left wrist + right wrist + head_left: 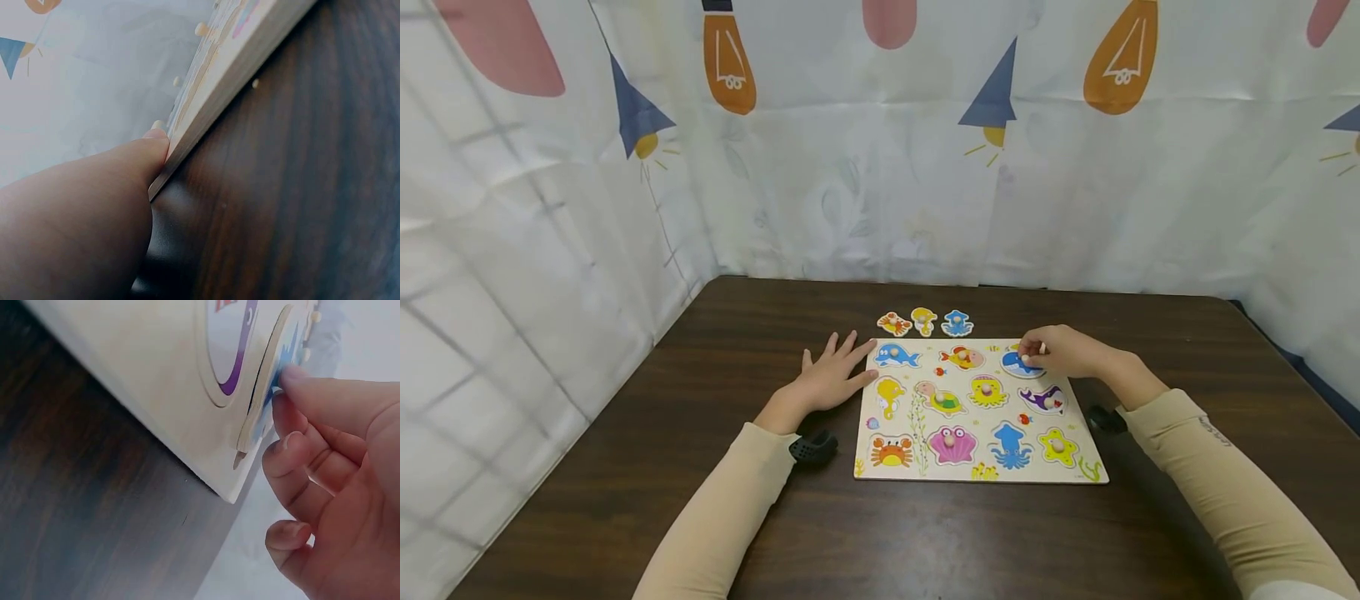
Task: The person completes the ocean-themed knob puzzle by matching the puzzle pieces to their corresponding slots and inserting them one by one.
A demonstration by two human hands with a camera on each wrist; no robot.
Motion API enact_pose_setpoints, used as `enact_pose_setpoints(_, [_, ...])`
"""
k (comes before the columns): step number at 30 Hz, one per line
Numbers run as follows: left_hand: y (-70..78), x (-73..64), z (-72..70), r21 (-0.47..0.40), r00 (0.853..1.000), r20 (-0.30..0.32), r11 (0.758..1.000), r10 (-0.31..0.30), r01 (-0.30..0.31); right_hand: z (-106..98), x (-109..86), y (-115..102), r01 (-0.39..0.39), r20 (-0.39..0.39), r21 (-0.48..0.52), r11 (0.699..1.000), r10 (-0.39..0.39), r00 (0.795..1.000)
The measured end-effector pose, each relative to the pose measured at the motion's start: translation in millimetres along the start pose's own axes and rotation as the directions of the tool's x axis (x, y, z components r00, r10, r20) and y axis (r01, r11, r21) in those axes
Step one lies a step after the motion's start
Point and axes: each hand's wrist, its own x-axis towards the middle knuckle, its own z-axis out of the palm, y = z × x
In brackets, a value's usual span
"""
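Note:
A pale wooden sea-animal puzzle board (880, 421) lies flat on the table. My left hand (829, 377) spreads its fingers at the board's upper left edge; in the left wrist view its thumb (156, 145) rests over that edge. With thumb and fingertips my right hand (1060, 350) pinches a blue and white puzzle piece (1011, 363) at the board's upper right. That piece is tilted in the right wrist view, one edge (249, 422) raised above the board surface. Beside it lies the purple whale piece (1042, 400).
Behind the board, loose pieces sit in a row: an orange crab (893, 323), a yellow seahorse (923, 321) and a blue octopus-like piece (957, 323). The dark wooden table (925, 533) extends around the board. A patterned curtain (865, 192) hangs behind.

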Motion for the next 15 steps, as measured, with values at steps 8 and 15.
enact_pose_setpoints(8, [0.7, -0.3, 0.5, 0.0, 1.0, 0.002, 1.0, 0.001, -0.001, -1.5, -1.5, -0.5, 0.039, 0.005, -0.01, 0.999, -0.039, 0.999])
enact_pose_setpoints(15, [2.3, -0.5, -1.9, -0.005, 1.0, 0.001, 1.0, 0.003, -0.003, -2.2, -0.4, -2.0, 0.072, 0.027, -0.007, 0.997, -0.072, 0.997])
